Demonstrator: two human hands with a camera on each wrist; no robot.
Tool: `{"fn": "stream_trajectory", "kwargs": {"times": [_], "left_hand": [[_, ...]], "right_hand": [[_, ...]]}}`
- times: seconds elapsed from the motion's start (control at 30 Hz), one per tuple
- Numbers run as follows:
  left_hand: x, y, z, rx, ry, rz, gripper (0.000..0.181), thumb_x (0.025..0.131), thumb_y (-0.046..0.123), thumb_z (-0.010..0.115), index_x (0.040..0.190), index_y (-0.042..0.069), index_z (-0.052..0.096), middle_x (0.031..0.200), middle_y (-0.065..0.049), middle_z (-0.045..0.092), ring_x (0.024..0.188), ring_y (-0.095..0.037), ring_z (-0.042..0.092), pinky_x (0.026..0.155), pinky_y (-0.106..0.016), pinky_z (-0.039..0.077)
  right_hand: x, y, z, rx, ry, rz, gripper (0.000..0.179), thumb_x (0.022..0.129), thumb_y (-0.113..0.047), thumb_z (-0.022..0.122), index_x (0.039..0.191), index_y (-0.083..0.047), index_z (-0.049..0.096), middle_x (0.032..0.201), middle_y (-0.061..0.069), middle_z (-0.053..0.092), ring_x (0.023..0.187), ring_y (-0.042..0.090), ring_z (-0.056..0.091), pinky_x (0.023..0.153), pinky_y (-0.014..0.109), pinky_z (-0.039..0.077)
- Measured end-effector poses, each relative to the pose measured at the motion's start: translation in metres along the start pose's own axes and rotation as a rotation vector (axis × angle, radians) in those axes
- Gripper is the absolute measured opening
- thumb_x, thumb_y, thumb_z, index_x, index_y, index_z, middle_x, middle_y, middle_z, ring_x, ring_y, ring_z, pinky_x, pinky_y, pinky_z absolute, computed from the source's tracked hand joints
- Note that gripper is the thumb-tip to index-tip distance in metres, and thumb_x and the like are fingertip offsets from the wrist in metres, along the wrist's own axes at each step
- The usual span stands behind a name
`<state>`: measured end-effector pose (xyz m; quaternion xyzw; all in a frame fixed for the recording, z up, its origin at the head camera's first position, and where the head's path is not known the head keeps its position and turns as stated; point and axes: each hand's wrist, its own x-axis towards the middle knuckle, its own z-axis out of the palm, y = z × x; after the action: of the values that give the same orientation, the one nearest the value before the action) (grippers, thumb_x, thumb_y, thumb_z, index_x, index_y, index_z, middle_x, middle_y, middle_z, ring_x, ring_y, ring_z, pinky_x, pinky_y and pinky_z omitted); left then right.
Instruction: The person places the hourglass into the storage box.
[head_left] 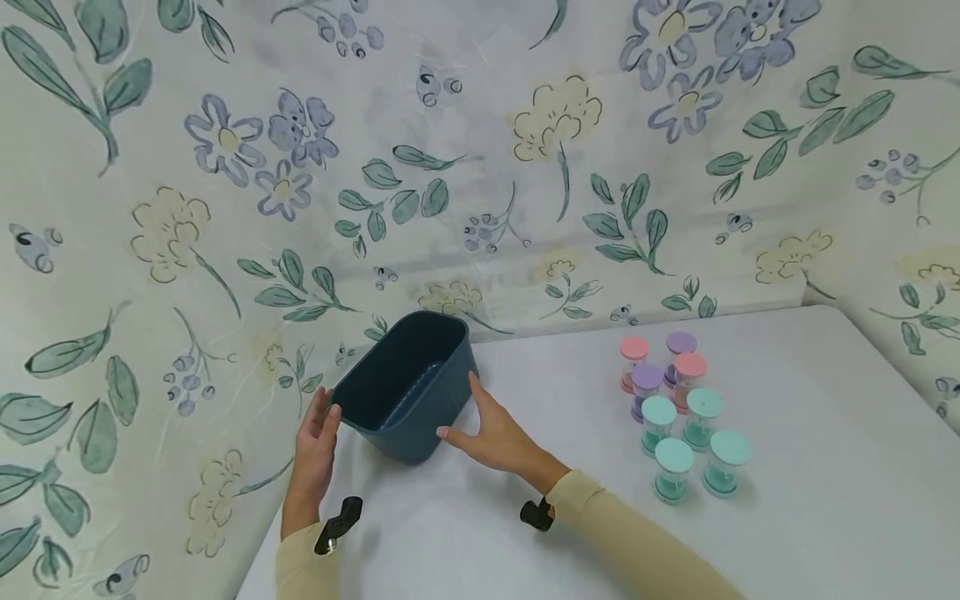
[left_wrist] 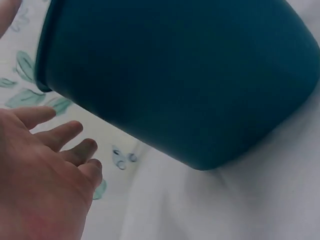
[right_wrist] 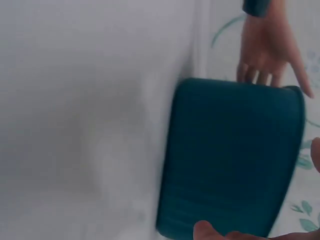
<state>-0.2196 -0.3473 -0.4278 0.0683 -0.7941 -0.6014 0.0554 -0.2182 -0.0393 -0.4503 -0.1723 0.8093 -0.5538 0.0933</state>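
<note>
A dark teal plastic bin [head_left: 420, 417] with rounded corners stands on the white table, its open top facing up. My left hand [head_left: 315, 454] is at the bin's left front corner, fingers extended beside the rim. In the left wrist view, a gap shows between the left fingers [left_wrist: 75, 150] and the bin wall [left_wrist: 175, 85]. On the bin's other side, my right hand [head_left: 497, 433] has thumb and fingers spread, close to the right wall. The right wrist view shows right fingertips [right_wrist: 205, 231] overlapping the bin's lower edge.
Several small hourglass-shaped pieces with round caps stand on the table's right: mint ones [head_left: 729, 450] in front, purple [head_left: 647, 379] and pink ones [head_left: 633, 350] behind. A floral cloth [head_left: 480, 167] hangs behind and on both sides of the white table [head_left: 840, 500].
</note>
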Motion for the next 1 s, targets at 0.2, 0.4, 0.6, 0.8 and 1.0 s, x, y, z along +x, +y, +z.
{"fn": "stream_trajectory", "kwargs": {"times": [0.2,0.4,0.6,0.8,1.0], "left_hand": [[0.007,-0.011,0.011,-0.205,-0.057,0.007,0.073,0.113,0.031,0.041,0.167,0.015,-0.005,0.176,-0.005,-0.008,0.164,-0.027,-0.007,0.133,-0.046,-0.003],[0.008,-0.014,0.017,-0.248,-0.097,0.032,0.071,0.113,0.026,0.039,0.167,0.012,-0.004,0.176,-0.012,-0.004,0.163,-0.033,-0.004,0.133,-0.05,-0.002],[0.006,-0.017,0.019,-0.246,-0.107,0.026,0.071,0.113,0.027,0.039,0.167,0.011,-0.005,0.176,-0.014,-0.002,0.163,-0.035,-0.001,0.132,-0.053,0.0],[0.0,-0.02,0.02,-0.233,-0.115,0.012,0.072,0.112,0.03,0.042,0.167,0.012,0.0,0.173,-0.017,0.007,0.159,-0.035,0.012,0.132,-0.058,0.006],[-0.008,-0.02,0.022,-0.218,-0.156,0.054,0.077,0.11,0.028,0.049,0.167,0.012,0.001,0.173,-0.021,0.008,0.155,-0.042,0.015,0.127,-0.071,0.008]], "right_hand": [[0.004,0.007,0.017,0.019,-0.037,0.039,0.105,0.093,-0.059,0.067,0.168,-0.017,0.006,0.176,0.002,0.014,0.162,0.028,0.021,0.129,0.057,0.028],[0.006,0.005,0.023,0.032,-0.046,0.033,0.104,0.094,-0.055,0.069,0.168,-0.016,0.007,0.176,0.001,0.012,0.162,0.026,0.019,0.13,0.055,0.027],[0.007,0.003,0.029,0.046,-0.046,0.006,0.105,0.094,-0.053,0.07,0.168,-0.015,0.006,0.176,0.002,0.01,0.163,0.026,0.018,0.13,0.054,0.025],[0.006,0.001,0.033,0.063,-0.061,-0.027,0.108,0.093,-0.052,0.071,0.168,-0.014,0.003,0.176,0.004,0.006,0.163,0.027,0.014,0.131,0.055,0.023],[0.005,0.0,0.037,0.059,-0.045,-0.043,0.113,0.091,-0.055,0.073,0.168,-0.015,0.0,0.176,0.01,0.001,0.163,0.032,0.01,0.129,0.06,0.024]]}}
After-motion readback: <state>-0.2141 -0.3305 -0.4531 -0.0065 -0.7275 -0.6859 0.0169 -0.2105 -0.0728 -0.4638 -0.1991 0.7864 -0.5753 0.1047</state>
